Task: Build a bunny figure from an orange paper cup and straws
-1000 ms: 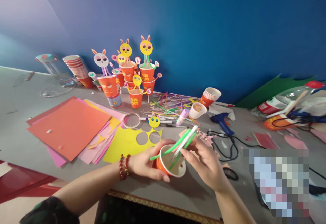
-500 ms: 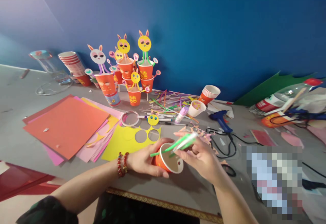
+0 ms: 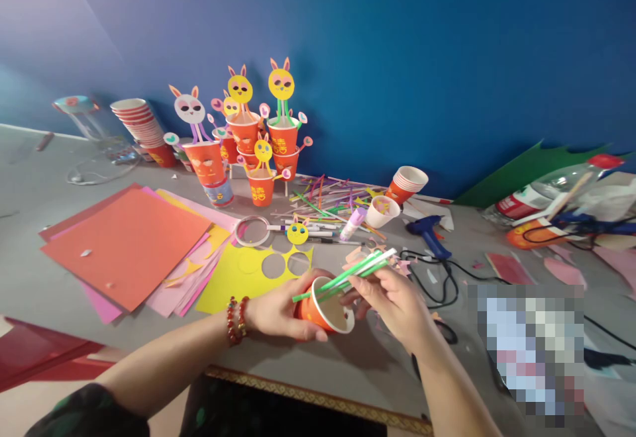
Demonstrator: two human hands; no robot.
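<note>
Head view: the orange paper cup (image 3: 318, 313) is clasped by the left hand (image 3: 278, 311), its mouth tilted rightward, over the table (image 3: 318, 364) near its front edge. A bundle of green and white straws (image 3: 358, 269) is pinched between the fingers of the right hand (image 3: 395, 299). One second ago the straws were slanted steeply down into the cup; now they are laid flatter across its mouth, one green end extended past the left rim. Whether the other ends are inside cannot be told.
</note>
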